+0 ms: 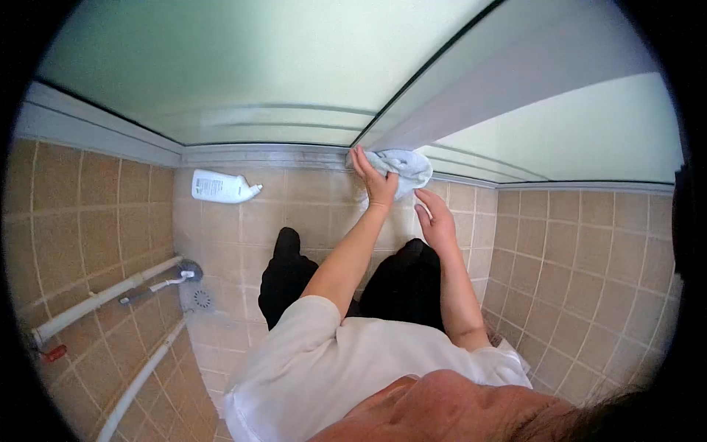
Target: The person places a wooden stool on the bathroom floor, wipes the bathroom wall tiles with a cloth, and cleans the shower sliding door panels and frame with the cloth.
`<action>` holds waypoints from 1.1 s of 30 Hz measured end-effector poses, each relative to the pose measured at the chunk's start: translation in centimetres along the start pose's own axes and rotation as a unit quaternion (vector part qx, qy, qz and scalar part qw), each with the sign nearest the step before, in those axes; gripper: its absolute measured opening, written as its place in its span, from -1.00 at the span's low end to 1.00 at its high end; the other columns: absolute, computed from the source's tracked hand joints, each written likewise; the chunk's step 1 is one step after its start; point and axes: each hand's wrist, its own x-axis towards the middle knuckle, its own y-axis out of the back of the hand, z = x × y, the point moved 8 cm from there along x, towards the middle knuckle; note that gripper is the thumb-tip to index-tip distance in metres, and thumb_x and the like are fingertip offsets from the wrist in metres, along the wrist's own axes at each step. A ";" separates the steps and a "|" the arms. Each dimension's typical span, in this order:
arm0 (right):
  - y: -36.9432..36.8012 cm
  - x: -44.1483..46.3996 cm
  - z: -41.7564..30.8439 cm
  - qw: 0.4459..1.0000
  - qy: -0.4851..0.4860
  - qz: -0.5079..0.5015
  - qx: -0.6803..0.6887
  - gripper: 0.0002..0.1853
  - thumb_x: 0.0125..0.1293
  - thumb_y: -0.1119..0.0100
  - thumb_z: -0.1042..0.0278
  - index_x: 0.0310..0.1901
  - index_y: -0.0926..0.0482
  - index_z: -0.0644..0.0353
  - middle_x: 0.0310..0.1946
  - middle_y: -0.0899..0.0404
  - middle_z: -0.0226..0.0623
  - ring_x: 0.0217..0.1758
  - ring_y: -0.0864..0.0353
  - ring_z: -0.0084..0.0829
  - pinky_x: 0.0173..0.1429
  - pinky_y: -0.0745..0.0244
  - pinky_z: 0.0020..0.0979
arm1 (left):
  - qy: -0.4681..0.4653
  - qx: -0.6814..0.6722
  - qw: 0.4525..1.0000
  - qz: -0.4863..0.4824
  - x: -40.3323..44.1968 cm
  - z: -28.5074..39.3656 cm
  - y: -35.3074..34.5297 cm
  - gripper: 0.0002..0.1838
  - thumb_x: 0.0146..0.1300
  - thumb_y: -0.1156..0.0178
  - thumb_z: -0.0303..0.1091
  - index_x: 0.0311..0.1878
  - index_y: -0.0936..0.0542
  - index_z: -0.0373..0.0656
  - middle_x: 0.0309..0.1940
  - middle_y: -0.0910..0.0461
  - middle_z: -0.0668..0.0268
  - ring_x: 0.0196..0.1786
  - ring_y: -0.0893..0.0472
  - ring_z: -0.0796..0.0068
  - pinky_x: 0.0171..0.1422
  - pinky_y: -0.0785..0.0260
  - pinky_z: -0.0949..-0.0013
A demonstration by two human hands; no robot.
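A pale, crumpled cloth (411, 168) lies bunched against the bottom rail of the glass door, just under the upright frame. My left hand (374, 180) presses on the cloth's left side, its fingers stretched toward the rail and its thumb over the fabric. Just below and to the right of the cloth is my right hand (435, 217), its fingers apart and nothing held in it. A white bottle (219, 186) with an angled spout lies on its side on the tiled floor at the left, near the rail.
Frosted glass panels (272, 66) rise above the metal rail (258, 156). At the left wall are white pipes (110, 298), a brush-like tool (156, 286) and a red valve handle (53, 353). A round drain (201, 298) sits in the floor. Tiled walls stand on both sides.
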 end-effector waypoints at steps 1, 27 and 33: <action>0.4 -0.7 0.2 1.000 0.004 -0.006 -0.002 -0.67 0.23 -0.19 0.44 0.05 -0.54 0.16 0.02 -0.56 -0.08 0.10 -0.53 -0.11 0.19 -0.41 -0.26 | 0.004 -0.001 1.000 0.007 -0.5 -1.1 -0.2 0.03 -0.06 -0.26 -0.36 0.44 0.12 -0.31 0.41 0.23 -0.23 0.46 0.13 -0.23 0.50 0.20 -0.05; -2.8 0.5 3.2 0.987 -0.091 -0.026 0.129 -0.76 0.32 -0.11 0.43 0.00 -0.59 0.22 -0.09 -0.64 -0.18 -0.05 -0.63 -0.33 0.06 -0.49 -0.39 | -0.053 -0.333 0.941 0.011 8.6 16.7 6.5 -0.51 0.20 0.11 -0.58 0.24 -0.23 -0.26 0.21 -0.29 0.15 0.21 -0.33 0.33 0.34 -0.15 0.29; 4.6 3.3 -1.4 0.954 -0.033 0.062 0.291 -0.77 0.32 -0.07 0.46 -0.03 -0.58 0.28 -0.12 -0.63 -0.20 -0.03 -0.62 -0.38 0.05 -0.48 -0.42 | -0.279 -0.264 0.923 0.000 9.1 28.2 8.8 -0.47 0.06 0.11 -0.60 0.20 -0.26 -0.28 0.27 -0.26 0.00 0.29 -0.27 0.14 0.45 0.03 0.10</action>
